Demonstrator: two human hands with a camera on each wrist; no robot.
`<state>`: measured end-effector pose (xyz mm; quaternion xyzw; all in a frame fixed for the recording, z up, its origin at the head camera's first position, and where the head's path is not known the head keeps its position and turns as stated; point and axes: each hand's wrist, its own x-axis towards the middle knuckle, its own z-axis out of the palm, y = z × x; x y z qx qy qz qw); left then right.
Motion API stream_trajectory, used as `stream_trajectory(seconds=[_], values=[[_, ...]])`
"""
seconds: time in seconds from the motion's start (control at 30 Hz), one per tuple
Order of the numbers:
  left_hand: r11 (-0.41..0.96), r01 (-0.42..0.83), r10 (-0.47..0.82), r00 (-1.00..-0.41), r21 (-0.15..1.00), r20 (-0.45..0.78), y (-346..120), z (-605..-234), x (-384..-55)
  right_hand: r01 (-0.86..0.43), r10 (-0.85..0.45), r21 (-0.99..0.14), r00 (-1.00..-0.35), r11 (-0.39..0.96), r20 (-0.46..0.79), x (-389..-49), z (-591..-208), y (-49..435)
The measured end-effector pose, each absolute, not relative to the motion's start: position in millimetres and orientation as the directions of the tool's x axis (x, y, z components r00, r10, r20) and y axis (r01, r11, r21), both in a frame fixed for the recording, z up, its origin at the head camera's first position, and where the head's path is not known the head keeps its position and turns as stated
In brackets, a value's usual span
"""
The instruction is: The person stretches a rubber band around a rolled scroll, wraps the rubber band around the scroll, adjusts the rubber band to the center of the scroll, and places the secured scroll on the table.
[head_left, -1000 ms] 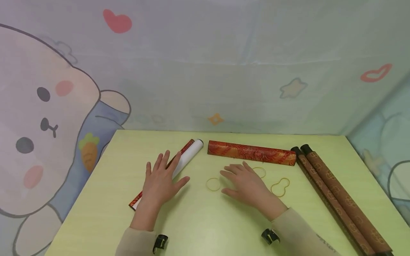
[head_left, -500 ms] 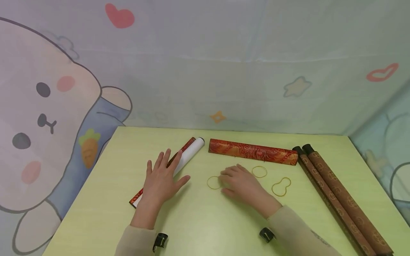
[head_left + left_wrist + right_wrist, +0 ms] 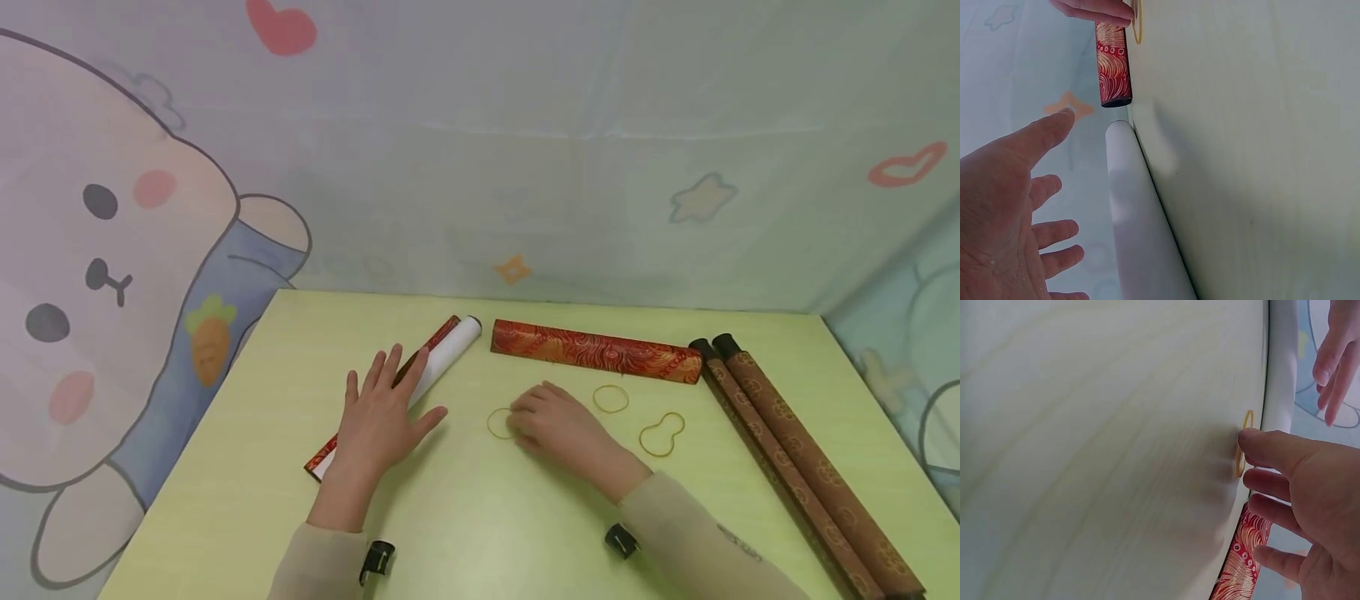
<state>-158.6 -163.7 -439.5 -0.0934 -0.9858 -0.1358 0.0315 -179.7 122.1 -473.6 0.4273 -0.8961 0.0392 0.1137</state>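
Note:
My left hand (image 3: 378, 425) is spread, fingers extended, over a white roll (image 3: 446, 354) with a red patterned strip (image 3: 322, 460) along its far side; palm and fingers hide its middle. In the left wrist view the fingers are apart and hold nothing, beside the white roll (image 3: 1141, 219). My right hand (image 3: 562, 429) is low over the table at a thin yellow rubber band (image 3: 497, 423), covering its right side. The right wrist view shows the thumb tip overlapping the rubber band (image 3: 1240, 464), with the index fingertip close below and a gap between them.
Two more yellow rubber bands, one round (image 3: 611, 398) and one pinched in at its middle (image 3: 662, 434), lie right of the right hand. A red patterned roll (image 3: 596, 351) lies at the back. Two brown patterned rolls (image 3: 817, 467) with black ends lie along the right side. A printed cloth (image 3: 480, 167) hangs behind the table.
My right hand has moved slightly left and down onto the left rubber band, its thumb drawing in toward the fingers. The left hand keeps its place over the white roll.

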Motion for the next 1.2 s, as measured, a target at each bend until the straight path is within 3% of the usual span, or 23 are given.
stream_trajectory(seconds=[0.8, 1.2], values=[[0.945, 0.191, 0.176, -0.981, 0.267, 0.076, -160.1, -438.7, -162.2, -0.804, -0.807, 0.134, -0.543, 0.580, 0.234, -189.2, -469.7, 112.8], [0.945, 0.188, 0.178, -0.982, 0.267, 0.061, -158.5, -439.5, -162.5, -0.801, -0.856, 0.302, -0.489, 0.516, 0.165, -186.1, -472.9, 112.7]])
